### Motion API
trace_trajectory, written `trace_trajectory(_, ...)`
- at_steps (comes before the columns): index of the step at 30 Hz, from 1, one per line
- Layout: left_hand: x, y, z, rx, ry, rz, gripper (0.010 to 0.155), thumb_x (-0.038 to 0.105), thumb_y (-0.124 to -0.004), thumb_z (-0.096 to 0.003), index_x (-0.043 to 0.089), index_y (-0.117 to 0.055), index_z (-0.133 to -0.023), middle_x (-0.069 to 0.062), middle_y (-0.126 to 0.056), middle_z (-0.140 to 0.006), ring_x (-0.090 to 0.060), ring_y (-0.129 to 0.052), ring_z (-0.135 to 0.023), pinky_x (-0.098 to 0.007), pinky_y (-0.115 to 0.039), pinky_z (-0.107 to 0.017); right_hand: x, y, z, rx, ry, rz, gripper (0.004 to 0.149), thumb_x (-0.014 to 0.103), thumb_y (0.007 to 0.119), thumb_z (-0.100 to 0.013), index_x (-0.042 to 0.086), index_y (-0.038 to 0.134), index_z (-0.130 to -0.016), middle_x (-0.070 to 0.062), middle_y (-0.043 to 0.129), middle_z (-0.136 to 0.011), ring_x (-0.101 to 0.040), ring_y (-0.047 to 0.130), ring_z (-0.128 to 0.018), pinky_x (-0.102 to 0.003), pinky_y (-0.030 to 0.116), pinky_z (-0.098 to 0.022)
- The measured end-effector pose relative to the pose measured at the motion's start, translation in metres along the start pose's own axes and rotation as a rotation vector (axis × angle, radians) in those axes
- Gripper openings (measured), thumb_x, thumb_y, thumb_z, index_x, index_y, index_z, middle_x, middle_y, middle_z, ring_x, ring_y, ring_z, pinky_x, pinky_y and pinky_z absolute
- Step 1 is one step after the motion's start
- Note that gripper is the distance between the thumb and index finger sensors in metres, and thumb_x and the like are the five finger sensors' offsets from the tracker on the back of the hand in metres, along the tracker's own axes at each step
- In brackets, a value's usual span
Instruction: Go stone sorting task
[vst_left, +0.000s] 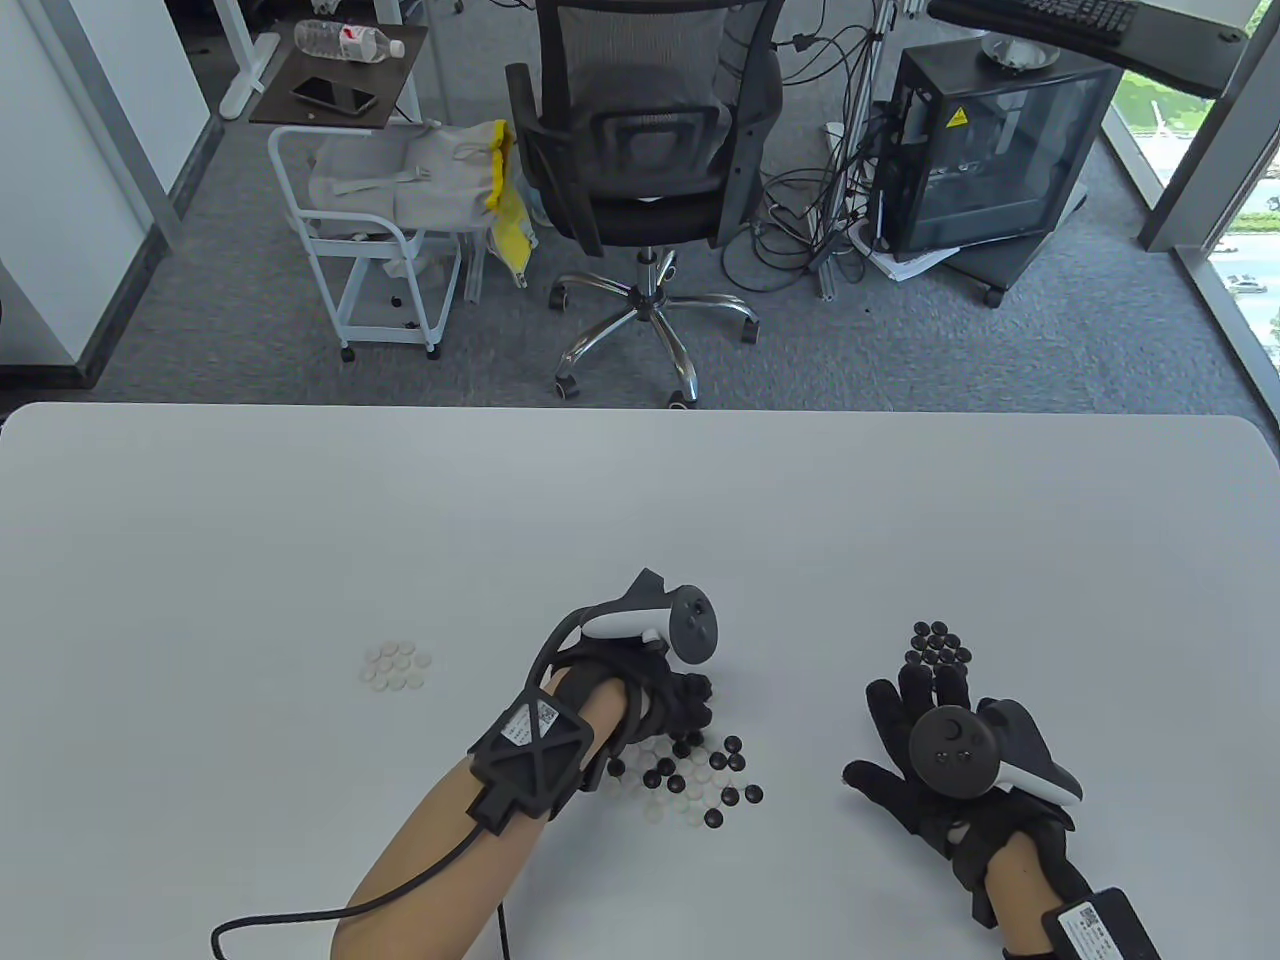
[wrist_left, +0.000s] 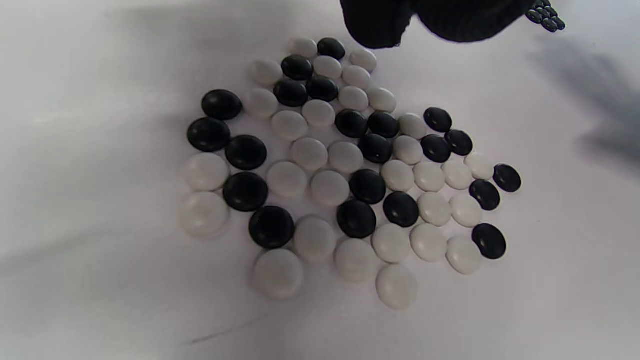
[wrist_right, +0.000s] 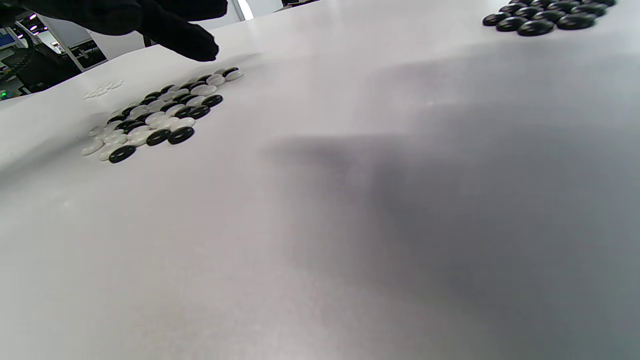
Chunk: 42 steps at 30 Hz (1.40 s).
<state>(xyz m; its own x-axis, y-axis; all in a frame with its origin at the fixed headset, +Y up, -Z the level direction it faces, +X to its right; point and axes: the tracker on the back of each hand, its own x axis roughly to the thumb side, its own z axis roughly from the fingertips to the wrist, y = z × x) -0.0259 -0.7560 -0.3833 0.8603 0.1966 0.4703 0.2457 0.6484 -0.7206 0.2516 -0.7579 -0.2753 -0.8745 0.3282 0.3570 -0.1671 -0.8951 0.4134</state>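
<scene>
Sorting is mid-way. Left hand (vst_left: 672, 700), fingers curled, contents indiscernible, hovers over the mixed black-and-white glass stones (wrist_left: 350, 170); right hand (vst_left: 925, 745) spread flat near the black-stone pile (vst_left: 937, 645). Next: pinch one stone cleanly.

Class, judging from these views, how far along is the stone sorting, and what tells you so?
Early on. Done: a small white group on the left and a small black group on the right. In hand: the left hand is over the mixed pile; the right hand lies open near the black group, seemingly empty. Left: the mixed pile, far larger than either group.
</scene>
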Motion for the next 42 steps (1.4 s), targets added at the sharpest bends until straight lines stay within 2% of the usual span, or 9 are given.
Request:
trace_trajectory(5,0.007,-0.002,-0.021,-0.034,0.015,-0.034,0.067,0.055,-0.051,-0.051,0.036,-0.042,-0.115,-0.02,0.017,-0.11,-0.052,0.021,-0.091,-0.082,-0.001,-0.056,0.0,0.0,0.001,0.001,-0.001,0.002,0.086,0.049,0.055,-0.066,-0.009,0.017,-0.115,-0.049,0.002,-0.108,-0.07,-0.006,-0.088,-0.09,0.008,-0.051)
trace_trajectory(8,0.003,0.002,-0.029,-0.011,0.008,0.032,0.067,0.055,-0.05,-0.0508,0.038,-0.04,-0.115,-0.02,0.017,-0.11,-0.051,0.022,-0.091,-0.082,0.0,-0.056,-0.001,0.0,0.001,0.001,-0.001,0.003,0.085,0.049,0.055,-0.066,-0.009,0.017,-0.115,-0.049,0.002,-0.108,-0.07,-0.006,-0.087,-0.09,0.008,-0.051)
trace_trajectory(14,-0.038,0.022,-0.035,0.045,0.129,0.259,0.067,0.055,-0.05,-0.0509,0.036,-0.043,-0.115,-0.02,0.016,-0.11,-0.052,0.022,-0.091,-0.082,0.0,-0.057,-0.002,0.0,0.002,0.005,0.002,-0.002,0.085,0.049,0.055,-0.066,-0.009,0.017,-0.115,-0.049,0.002,-0.108,-0.07,-0.006,-0.087,-0.09,0.008,-0.051)
trace_trajectory(19,-0.096,0.02,-0.011,0.065,0.259,0.375,0.066,0.055,-0.05,-0.0511,0.035,-0.051,-0.114,-0.02,0.015,-0.112,-0.052,0.021,-0.092,-0.082,0.0,-0.057,-0.002,-0.002,0.003,-0.001,0.0,-0.004,0.085,0.049,0.055,-0.066,-0.009,0.018,-0.116,-0.049,0.002,-0.108,-0.07,-0.006,-0.088,-0.09,0.008,-0.051)
trace_trajectory(23,-0.151,0.004,0.021,0.082,0.363,0.504,0.066,0.055,-0.05,-0.0513,0.034,-0.053,-0.114,-0.02,0.014,-0.112,-0.052,0.02,-0.092,-0.082,0.0,-0.057,-0.002,-0.002,0.004,0.002,-0.001,-0.002,0.085,0.049,0.055,-0.066,-0.009,0.018,-0.116,-0.049,0.002,-0.108,-0.07,-0.006,-0.088,-0.09,0.008,-0.051)
trace_trajectory(27,-0.191,-0.016,0.051,0.095,0.43,0.6,0.066,0.054,-0.051,-0.0515,0.033,-0.055,-0.114,-0.02,0.014,-0.112,-0.052,0.021,-0.092,-0.082,0.0,-0.056,-0.002,-0.002,0.003,0.003,0.0,-0.002,0.085,0.049,0.055,-0.066,-0.01,0.019,-0.116,-0.049,0.002,-0.108,-0.07,-0.006,-0.087,-0.09,0.008,-0.051)
trace_trajectory(32,-0.22,-0.033,0.075,0.11,0.511,0.617,0.066,0.055,-0.051,-0.0514,0.033,-0.054,-0.114,-0.019,0.016,-0.111,-0.052,0.022,-0.092,-0.082,0.001,-0.056,-0.002,0.0,0.0,0.019,0.004,0.001,0.085,0.049,0.055,-0.066,-0.009,0.019,-0.116,-0.049,0.002,-0.108,-0.07,-0.006,-0.087,-0.089,0.008,-0.051)
trace_trajectory(42,-0.236,-0.043,0.091,0.106,0.541,0.623,0.067,0.055,-0.051,-0.0514,0.033,-0.055,-0.114,-0.018,0.016,-0.111,-0.052,0.022,-0.092,-0.081,0.001,-0.056,-0.002,0.0,-0.001,0.001,0.015,0.013,0.085,0.049,0.055,-0.066,-0.009,0.016,-0.115,-0.05,0.001,-0.108,-0.07,-0.008,-0.086,-0.089,0.005,-0.049)
